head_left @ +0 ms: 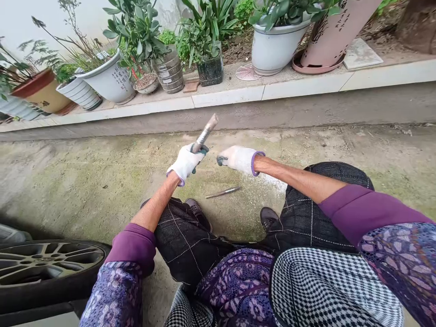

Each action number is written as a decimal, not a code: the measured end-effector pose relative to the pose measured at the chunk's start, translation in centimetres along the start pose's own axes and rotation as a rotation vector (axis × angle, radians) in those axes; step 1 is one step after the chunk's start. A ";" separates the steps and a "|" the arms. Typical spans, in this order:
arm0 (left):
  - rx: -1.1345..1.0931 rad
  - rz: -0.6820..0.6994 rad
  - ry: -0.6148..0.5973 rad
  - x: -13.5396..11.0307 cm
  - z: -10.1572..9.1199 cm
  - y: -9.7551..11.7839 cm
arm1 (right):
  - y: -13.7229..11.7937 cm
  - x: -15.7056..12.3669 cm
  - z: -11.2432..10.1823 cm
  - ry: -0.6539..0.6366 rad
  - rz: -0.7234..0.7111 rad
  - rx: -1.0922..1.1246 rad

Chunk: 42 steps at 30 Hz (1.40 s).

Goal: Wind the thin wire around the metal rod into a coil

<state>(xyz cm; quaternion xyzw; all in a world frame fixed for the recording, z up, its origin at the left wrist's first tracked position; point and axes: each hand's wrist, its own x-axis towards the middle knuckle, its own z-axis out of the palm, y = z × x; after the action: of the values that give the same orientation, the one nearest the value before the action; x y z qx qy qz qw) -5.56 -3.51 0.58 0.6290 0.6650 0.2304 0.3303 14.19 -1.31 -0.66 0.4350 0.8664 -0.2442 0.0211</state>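
Both my hands wear white work gloves with purple cuffs. My left hand [186, 161] is closed round the lower end of a grey rod-like tool [205, 133] that points up and to the right. My right hand [238, 158] is just right of it, fingers curled, with something small and dark at the fingertips that I cannot make out. A thin metal rod [223, 192] lies on the concrete ground below my hands, between my feet. My knees in dark checked trousers flank it.
A car wheel [44, 268] sits at the lower left. A raised tiled ledge [238, 93] runs across the back, carrying several potted plants [112, 77] and a large white pot [277, 47]. The ground is mossy concrete [85, 181].
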 end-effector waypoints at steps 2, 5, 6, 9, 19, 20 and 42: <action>0.099 -0.059 0.060 1.0 -0.3 -0.5 | -0.5 -0.6 -0.1 0.026 -0.055 0.057; 0.448 -0.067 0.044 2.3 -0.6 -1.0 | -0.8 -1.6 -0.6 0.077 -0.091 0.095; 0.592 -0.059 0.010 2.6 -0.6 -1.0 | -0.9 -1.9 -0.8 0.083 -0.086 0.078; 0.988 -0.019 -0.120 2.9 0.2 -1.1 | -1.1 -2.8 -1.6 0.061 -0.036 -0.012; 1.270 0.366 -0.534 -0.5 3.6 0.2 | 1.5 -2.6 -3.4 0.134 0.098 -0.134; 1.236 0.380 -0.513 -0.9 3.4 0.5 | 1.9 -2.2 -3.4 0.148 0.114 -0.116; 1.033 0.033 -0.019 1.9 0.3 0.3 | -1.0 -2.2 -0.9 0.091 -0.061 0.028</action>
<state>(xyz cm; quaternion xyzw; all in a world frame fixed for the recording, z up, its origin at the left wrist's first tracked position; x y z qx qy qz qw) -5.13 -1.58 0.30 0.7226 0.6789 -0.1285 -0.0208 14.92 -3.01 1.10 0.4193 0.8758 -0.2368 -0.0318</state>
